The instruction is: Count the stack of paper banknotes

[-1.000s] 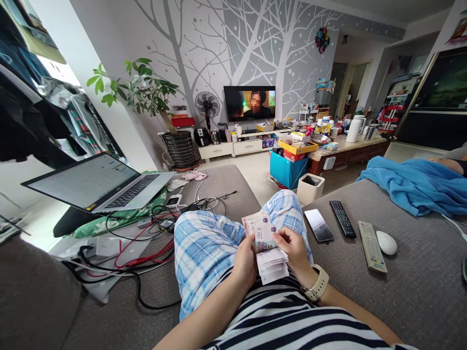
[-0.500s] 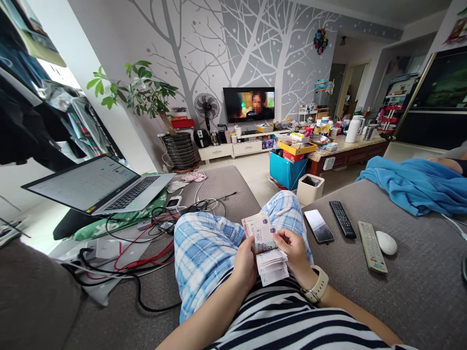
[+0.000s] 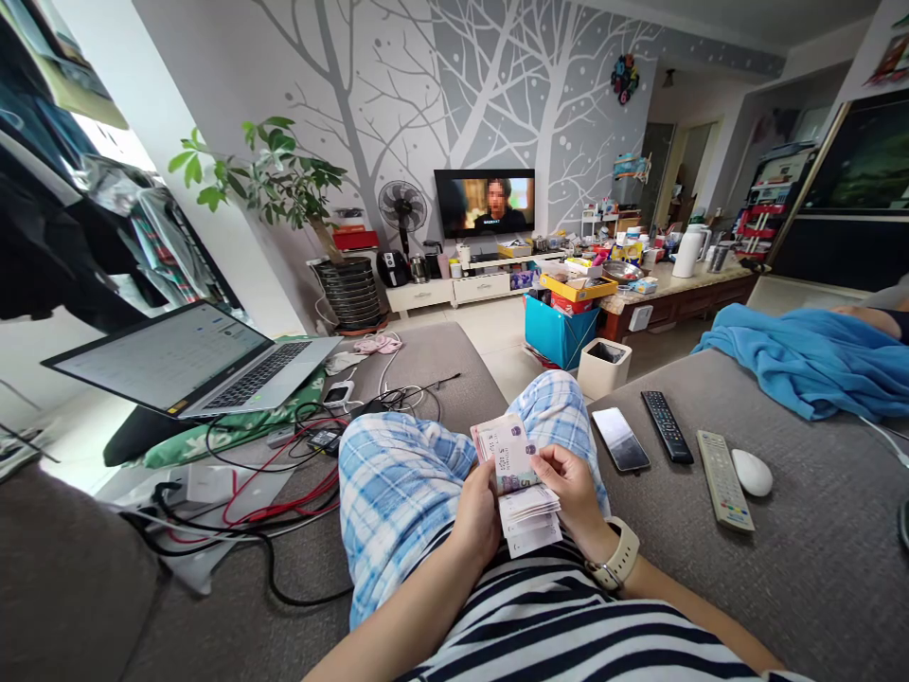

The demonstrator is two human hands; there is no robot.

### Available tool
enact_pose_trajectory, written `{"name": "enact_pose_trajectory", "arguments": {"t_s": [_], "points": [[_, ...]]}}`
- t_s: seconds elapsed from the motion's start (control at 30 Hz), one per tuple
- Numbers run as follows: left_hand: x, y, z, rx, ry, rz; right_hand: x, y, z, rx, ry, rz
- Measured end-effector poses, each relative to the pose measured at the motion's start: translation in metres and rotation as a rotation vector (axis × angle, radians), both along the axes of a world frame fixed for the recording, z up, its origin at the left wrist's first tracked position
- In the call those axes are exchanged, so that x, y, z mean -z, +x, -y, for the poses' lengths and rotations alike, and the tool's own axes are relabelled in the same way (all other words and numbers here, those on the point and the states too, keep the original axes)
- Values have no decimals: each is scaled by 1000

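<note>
A stack of banknotes (image 3: pixel 506 443) is between my two hands, above my lap. Its upper notes stand up and fan slightly, while several others fold down toward my striped shirt. My left hand (image 3: pixel 477 511) is closed round the stack's left side, its thumb on the front. With thumb and fingers pinched, my right hand (image 3: pixel 572 488) grips the right edge of the notes. A pale watch (image 3: pixel 617 557) is on my right wrist. The fingers behind the notes are hidden.
On the sofa to my right lie a phone (image 3: pixel 620 439), a black remote (image 3: pixel 666 427), a pale remote (image 3: pixel 724 481) and a white mouse (image 3: pixel 752 473). To my left are a laptop (image 3: pixel 256 379) and tangled cables (image 3: pixel 284 511). A bin (image 3: pixel 603 371) stands ahead.
My hands and the banknotes stay almost in place. The picture on the television differs.
</note>
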State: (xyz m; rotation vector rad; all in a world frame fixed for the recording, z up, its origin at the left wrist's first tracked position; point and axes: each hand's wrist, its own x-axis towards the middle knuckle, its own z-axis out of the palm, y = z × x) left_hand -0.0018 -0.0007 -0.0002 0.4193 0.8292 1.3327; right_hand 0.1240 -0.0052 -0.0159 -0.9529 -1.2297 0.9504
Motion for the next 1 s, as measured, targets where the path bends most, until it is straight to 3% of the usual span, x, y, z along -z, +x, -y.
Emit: {"name": "enact_pose_trajectory", "arguments": {"t_s": [1.0], "points": [[-6,1,3,19,12,-6,-1,-1,1,8,-13,-12]]}}
